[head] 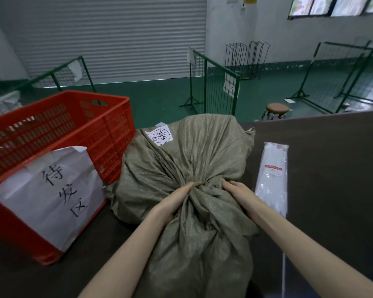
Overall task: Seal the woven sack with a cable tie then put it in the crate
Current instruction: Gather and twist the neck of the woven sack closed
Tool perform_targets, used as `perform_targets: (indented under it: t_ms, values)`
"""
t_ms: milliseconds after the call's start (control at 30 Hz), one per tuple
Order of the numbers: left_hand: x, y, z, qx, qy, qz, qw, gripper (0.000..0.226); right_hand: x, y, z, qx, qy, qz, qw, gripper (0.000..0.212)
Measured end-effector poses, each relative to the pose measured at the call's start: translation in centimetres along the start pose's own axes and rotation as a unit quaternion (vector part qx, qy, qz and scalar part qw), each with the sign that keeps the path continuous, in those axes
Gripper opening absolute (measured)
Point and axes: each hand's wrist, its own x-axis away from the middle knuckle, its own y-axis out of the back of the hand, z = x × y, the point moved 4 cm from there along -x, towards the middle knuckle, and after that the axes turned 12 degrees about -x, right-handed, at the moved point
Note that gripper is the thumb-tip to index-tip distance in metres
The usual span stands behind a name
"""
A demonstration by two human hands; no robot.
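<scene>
An olive-green woven sack [187,155] lies on the dark table, full, with a white handwritten label on its far side. Its neck is bunched together near me. My left hand [172,203] squeezes the gathered neck from the left, and my right hand [238,192] pinches it from the right. A clear packet of white cable ties [272,177] lies flat on the table just right of my right hand. One loose white cable tie [284,274] lies near the table's front, below the packet. The red plastic crate [108,134] stands to the left of the sack, touching it.
A large white paper sign with handwriting [52,194] is taped to the crate's near wall. The dark table [336,190] stretches to the right. Beyond it are green mesh barriers [215,87], a round stool [277,109] and a grey roller shutter [108,37].
</scene>
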Motion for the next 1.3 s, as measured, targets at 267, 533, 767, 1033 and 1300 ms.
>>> perform_targets:
  t_ms: [267, 533, 767, 1033, 1300]
  values:
    - [0.8, -0.6, 1.0, 0.005, 0.039, 0.084, 0.996, 0.057, 0.9, -0.6, 1.9, 0.033, 0.004, 0.022, 0.999, 0.023]
    - [-0.5, -2.5, 1.7, 0.117, 0.001, 0.069, 0.991, 0.055, 2.5, -2.1, 0.4, 0.116, 0.020, 0.003, 0.993, 0.027]
    - [-2.2, -4.8, 0.2, 0.246, -0.066, 0.087, 0.963, 0.065, 4.4, -2.5, -2.2, 0.252, 0.084, -0.115, 0.957, 0.034]
    - [-3.8, -5.9, 0.7, 0.291, -0.038, 0.034, 0.955, 0.041, 5.2, -0.8, -2.7, 0.222, 0.097, -0.138, 0.960, 0.032]
    - [-5.3, -5.4, 0.6, 0.248, -0.045, -0.037, 0.967, 0.082, 3.8, -0.2, -1.8, 0.302, 0.129, -0.064, 0.942, 0.014]
